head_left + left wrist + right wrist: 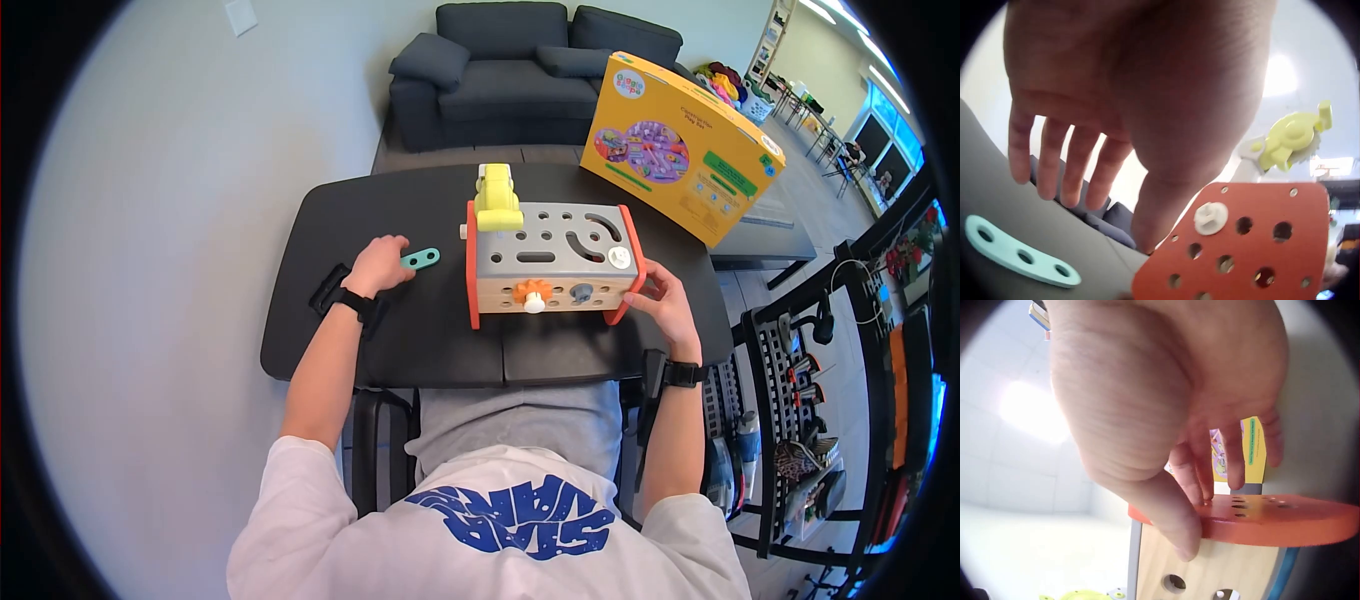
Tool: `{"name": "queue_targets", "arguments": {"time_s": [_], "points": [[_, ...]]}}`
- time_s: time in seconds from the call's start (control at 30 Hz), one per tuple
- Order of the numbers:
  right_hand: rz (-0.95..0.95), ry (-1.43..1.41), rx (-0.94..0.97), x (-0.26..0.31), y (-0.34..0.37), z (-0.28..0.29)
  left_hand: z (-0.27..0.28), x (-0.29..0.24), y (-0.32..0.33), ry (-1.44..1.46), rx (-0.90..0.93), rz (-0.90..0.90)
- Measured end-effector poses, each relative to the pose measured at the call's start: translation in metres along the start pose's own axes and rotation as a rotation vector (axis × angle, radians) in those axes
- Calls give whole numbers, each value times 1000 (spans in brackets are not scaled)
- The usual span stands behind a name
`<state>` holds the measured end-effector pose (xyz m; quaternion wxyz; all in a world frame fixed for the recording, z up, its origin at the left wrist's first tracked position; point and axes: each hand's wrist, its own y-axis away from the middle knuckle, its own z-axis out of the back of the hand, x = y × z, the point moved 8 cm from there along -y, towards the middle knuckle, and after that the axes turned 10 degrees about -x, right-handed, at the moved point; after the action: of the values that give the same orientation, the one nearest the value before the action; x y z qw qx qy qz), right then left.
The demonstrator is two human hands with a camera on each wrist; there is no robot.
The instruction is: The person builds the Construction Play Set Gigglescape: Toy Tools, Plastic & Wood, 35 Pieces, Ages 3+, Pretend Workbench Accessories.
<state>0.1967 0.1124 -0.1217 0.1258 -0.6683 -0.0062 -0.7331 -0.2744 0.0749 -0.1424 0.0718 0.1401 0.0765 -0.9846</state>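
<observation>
My left hand [379, 266] hovers over the black table with loosely extended fingers, beside a teal strip [421, 259] with three holes. In the left wrist view the strip [1021, 255] lies apart from the fingertips. A toy workbench [555, 243] stands at the table's middle, with a grey perforated top, wooden front and red end panels. My right hand [668, 305] grips its right red panel [1272, 519], thumb bent over the front edge and fingertips on the outer face. A yellow-green toy saw piece [497, 198] sits on the top's left end. An orange gear [533, 292] and a grey-blue knob [582, 293] are on the front.
A tilted yellow toy box [680, 145] stands behind the table's right side. Beyond the table [430, 350] is a dark sofa [520, 85]. A black flat object [328, 288] lies by my left wrist. A dark rack with tools [790, 390] is at the right.
</observation>
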Motion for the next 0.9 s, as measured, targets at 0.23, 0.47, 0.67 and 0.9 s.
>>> {"name": "queue_targets", "arguments": {"time_s": [0.23,0.47,0.67,0.9], "points": [[64,226,-49,11,1,5,-18,-7,-2,-165,24,-47],[28,266,-108,8,2,5,35,-33,9,260,-224,101],[40,211,-185,4,-3,8,58,-50,24,644,-310,20],[47,185,-178,4,-7,7,75,-85,40,789,-259,-140]]}}
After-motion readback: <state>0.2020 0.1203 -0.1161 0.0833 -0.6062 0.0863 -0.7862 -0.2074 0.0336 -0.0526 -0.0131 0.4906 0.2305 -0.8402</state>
